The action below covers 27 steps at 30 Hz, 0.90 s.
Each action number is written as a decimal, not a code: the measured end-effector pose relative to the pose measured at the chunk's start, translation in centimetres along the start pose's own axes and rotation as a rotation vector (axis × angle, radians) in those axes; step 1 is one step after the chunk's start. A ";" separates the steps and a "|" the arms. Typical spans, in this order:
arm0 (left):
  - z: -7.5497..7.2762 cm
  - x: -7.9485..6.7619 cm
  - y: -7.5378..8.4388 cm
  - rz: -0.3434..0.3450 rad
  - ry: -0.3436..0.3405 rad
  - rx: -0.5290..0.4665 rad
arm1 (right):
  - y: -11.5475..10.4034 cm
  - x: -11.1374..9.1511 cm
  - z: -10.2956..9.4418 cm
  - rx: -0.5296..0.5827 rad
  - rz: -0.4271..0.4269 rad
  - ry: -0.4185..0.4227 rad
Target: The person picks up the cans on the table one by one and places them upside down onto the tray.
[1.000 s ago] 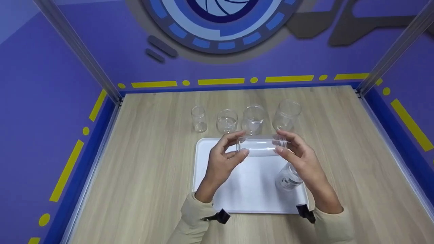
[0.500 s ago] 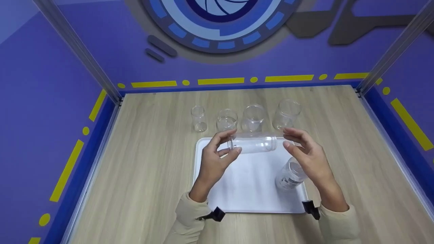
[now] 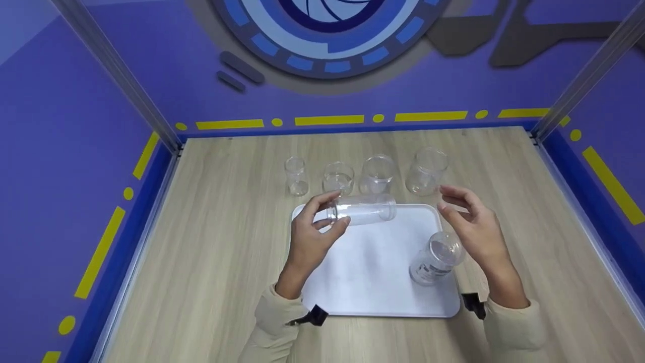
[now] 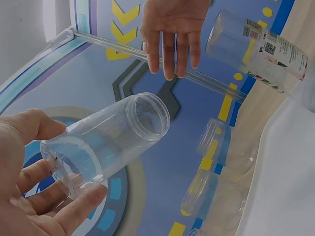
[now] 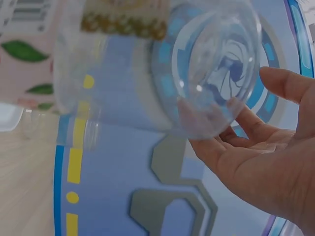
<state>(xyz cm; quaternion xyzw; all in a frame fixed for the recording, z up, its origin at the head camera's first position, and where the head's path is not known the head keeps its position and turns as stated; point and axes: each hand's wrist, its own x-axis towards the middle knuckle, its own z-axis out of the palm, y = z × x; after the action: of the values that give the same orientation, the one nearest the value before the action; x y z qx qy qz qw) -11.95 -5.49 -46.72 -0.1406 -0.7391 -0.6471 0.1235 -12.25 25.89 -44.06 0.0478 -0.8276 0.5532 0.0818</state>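
In the head view my left hand [image 3: 310, 237] grips one end of a clear plastic jar [image 3: 365, 209], which lies sideways above the tray's back edge. The left wrist view shows that jar [image 4: 106, 140] uncapped, its threaded mouth facing away from the palm and the thumb and fingers around its base. My right hand [image 3: 478, 227] hovers to the right of the tray, fingers loosely bent, nothing in it. Near it, a second clear jar [image 3: 436, 259] with a printed label stands on the right part of the white tray [image 3: 373, 287].
Behind the tray, several clear containers stand in a row on the wooden table [image 3: 216, 227]: a narrow one [image 3: 296, 176], a short one [image 3: 338, 179] and wider ones to the right, including a tall jar [image 3: 427, 171]. Purple panels [image 3: 166, 75] close off the back and sides.
My right hand has let go of the clear jar and moved right, away from it. My left hand has carried the jar a little to the left.
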 end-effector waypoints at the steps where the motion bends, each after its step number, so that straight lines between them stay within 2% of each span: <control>1: -0.1 0.0 0.0 -0.002 -0.004 0.009 | 0.1 0.0 -0.1 -0.004 -0.001 0.006; 7: -0.7 0.2 -0.2 -0.015 -0.025 0.055 | 1.2 0.4 -0.6 -0.049 0.025 0.018; 13: -1.1 0.5 -0.5 -0.028 -0.009 0.064 | 2.9 1.1 -1.4 -0.125 0.089 0.039; 16: -1.2 0.6 -0.8 -0.022 -0.001 0.099 | 3.9 1.4 -1.6 -0.172 0.111 0.057; 23: -1.5 0.9 -1.2 0.044 0.036 0.251 | 6.4 2.1 -1.1 -0.272 0.059 0.051; 27: -1.6 0.9 -1.3 0.068 0.036 0.295 | 7.6 2.3 -0.9 -0.322 0.048 0.026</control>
<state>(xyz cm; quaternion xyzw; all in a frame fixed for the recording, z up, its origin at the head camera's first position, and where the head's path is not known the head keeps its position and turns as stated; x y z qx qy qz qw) -13.29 -7.15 -47.39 -0.1344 -0.8186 -0.5293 0.1781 -15.76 29.70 -50.15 0.0070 -0.9054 0.4158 0.0859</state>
